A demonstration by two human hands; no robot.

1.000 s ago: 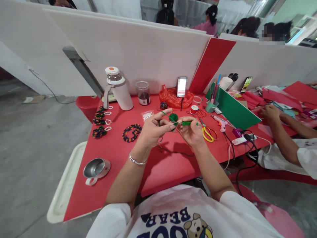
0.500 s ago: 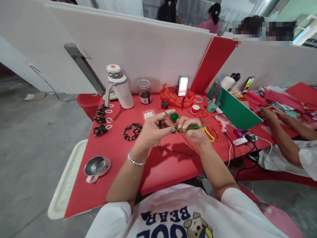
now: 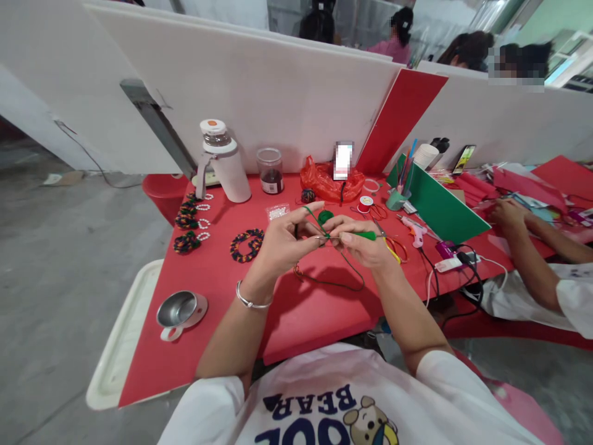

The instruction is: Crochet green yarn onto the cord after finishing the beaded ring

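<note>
In my right hand (image 3: 364,243) is a crochet hook (image 3: 365,235) with a green handle, its thin metal shaft pointing left. My left hand (image 3: 287,240) pinches a small bit of work at the hook's tip, with green yarn (image 3: 311,213) running up over the raised index finger. The fingers hide most of that work. Behind the hands lies a green yarn ball (image 3: 325,217). A dark strand (image 3: 340,285) hangs below them and loops on the red table (image 3: 319,321). To the left rests a dark multicoloured crocheted ring (image 3: 247,245).
A steel cup (image 3: 181,314), a white thermos (image 3: 227,167) and beaded yarn pieces (image 3: 186,242) stand at left. Yellow-handled scissors (image 3: 393,250), a glue gun (image 3: 414,232) and a green divider (image 3: 445,204) are at right. Beyond it, a co-worker's hands (image 3: 509,213) handle materials.
My right hand has turned and its fingers have shifted along the hook, showing more of the handle. Both hands stay close together in nearly the same place.
</note>
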